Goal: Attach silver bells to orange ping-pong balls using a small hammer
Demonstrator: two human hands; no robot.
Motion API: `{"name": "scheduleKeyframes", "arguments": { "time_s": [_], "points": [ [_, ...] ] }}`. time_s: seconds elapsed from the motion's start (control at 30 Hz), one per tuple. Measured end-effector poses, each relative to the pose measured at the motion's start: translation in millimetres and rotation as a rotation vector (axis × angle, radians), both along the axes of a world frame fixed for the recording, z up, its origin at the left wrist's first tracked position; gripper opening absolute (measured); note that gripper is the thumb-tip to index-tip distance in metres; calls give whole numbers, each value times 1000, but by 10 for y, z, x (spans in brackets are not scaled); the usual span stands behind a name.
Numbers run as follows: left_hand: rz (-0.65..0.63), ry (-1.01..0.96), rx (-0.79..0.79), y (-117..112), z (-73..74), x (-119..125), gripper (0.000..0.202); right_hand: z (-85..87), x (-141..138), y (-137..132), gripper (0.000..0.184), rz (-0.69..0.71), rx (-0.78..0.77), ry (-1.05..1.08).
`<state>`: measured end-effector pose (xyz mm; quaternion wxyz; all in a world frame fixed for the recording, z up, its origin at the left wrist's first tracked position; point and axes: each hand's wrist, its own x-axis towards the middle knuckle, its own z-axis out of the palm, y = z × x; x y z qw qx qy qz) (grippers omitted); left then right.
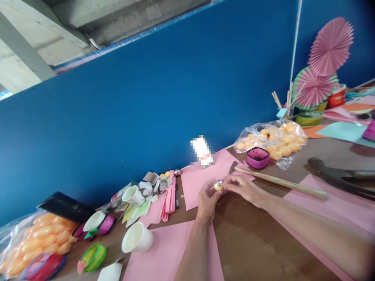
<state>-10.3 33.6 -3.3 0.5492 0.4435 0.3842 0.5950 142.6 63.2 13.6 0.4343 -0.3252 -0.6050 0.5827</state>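
My left hand (207, 202) and my right hand (243, 188) meet over a pink paper sheet (202, 177) on the brown table. Together they pinch a small round shiny ball-like object (218, 185) between their fingertips. Both hands have the fingers closed on it. A long wooden stick with a metal tip (281, 182) lies just behind my right hand.
A blue wall (164, 109) backs the table. Bags of orange balls sit at far right (275, 143) and near left (35, 242). A pink cup (258, 157), white paper cups (137, 238), folded pink strips (168, 201), pink paper fans (325, 62) and a dark tool (336, 175) lie around.
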Motion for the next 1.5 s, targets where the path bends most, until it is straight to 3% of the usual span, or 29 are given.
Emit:
{"name": "scheduleKeyframes", "arguments": {
  "time_s": [1.5],
  "points": [
    [-8, 26, -6, -12, 7, 0, 46, 30, 12, -11, 22, -2, 38, -80]
  ]
}}
